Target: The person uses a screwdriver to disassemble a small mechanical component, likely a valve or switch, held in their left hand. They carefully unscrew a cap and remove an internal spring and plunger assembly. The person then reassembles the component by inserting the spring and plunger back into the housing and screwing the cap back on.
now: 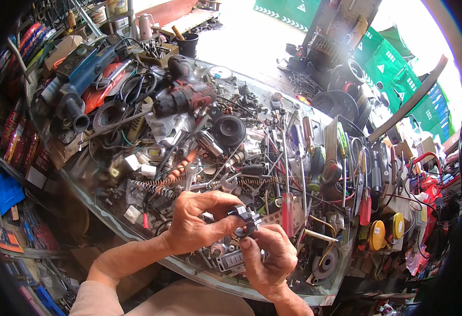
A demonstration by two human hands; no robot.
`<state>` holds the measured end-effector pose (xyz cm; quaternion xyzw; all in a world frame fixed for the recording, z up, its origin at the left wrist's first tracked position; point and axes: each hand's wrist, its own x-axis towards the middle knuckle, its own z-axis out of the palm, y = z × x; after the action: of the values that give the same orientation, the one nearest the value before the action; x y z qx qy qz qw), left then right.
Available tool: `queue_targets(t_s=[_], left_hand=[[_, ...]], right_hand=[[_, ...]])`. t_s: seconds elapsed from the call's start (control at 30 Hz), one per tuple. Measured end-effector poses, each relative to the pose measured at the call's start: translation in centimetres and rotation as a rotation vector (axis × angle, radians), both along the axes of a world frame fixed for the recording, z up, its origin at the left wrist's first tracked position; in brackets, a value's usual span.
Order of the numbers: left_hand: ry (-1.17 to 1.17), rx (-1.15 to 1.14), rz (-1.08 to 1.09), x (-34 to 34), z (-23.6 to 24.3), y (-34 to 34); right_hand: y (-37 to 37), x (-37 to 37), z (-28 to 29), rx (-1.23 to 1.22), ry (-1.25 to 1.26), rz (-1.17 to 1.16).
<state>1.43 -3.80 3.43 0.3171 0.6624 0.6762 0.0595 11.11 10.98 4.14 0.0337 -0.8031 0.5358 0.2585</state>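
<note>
Above the near edge of a cluttered workbench, both hands meet at a small dark part [247, 218] with notched, shiny faces; its kind I cannot make out. My left hand [202, 218] pinches it between thumb and bent fingers from the left. From the lower right, my right hand [269, 258] grips its lower side with the thumb and curled fingers. Just beyond the hands lie an open-end wrench [230, 183] and a long coil spring [154, 187]. A screwdriver with a red handle [287, 215] lies right of them.
A red and black cordless drill [186, 97] and a blue angle grinder [86, 71] lie at the far left of the bench. A round black horn-like disc [229, 130] sits mid-pile. Pliers and screwdrivers crowd the right side, near two yellow round discs [376, 235]. The bench's metal edge [136, 237] curves in front.
</note>
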Motion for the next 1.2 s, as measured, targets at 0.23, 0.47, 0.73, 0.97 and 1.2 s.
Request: queue_targets(t_s=[0.23,0.47,0.73,0.97,1.2], left_hand=[[0.257,-0.007,0.016,-0.2,0.6,0.0],[-0.65,0.274,-0.41,-0.6,0.8,-0.9],[-0.374,0.031,-0.475,-1.3,0.9,-0.6],[-0.218,0.004,-0.372,-1.0,0.6,-0.2],[-0.231,0.116,-0.276,-1.1,0.4,-0.3]], right_hand=[[0.0,0.3,-0.5,-0.091,-0.139,-0.077],[0.5,0.3,-0.1,-0.282,-0.254,0.042],[0.6,-0.1,-0.9,-0.149,-0.189,0.029],[0.0,0.1,-0.2,-0.403,-0.324,-0.057],[0.5,0.1,0.2,-0.665,-0.338,0.261]])
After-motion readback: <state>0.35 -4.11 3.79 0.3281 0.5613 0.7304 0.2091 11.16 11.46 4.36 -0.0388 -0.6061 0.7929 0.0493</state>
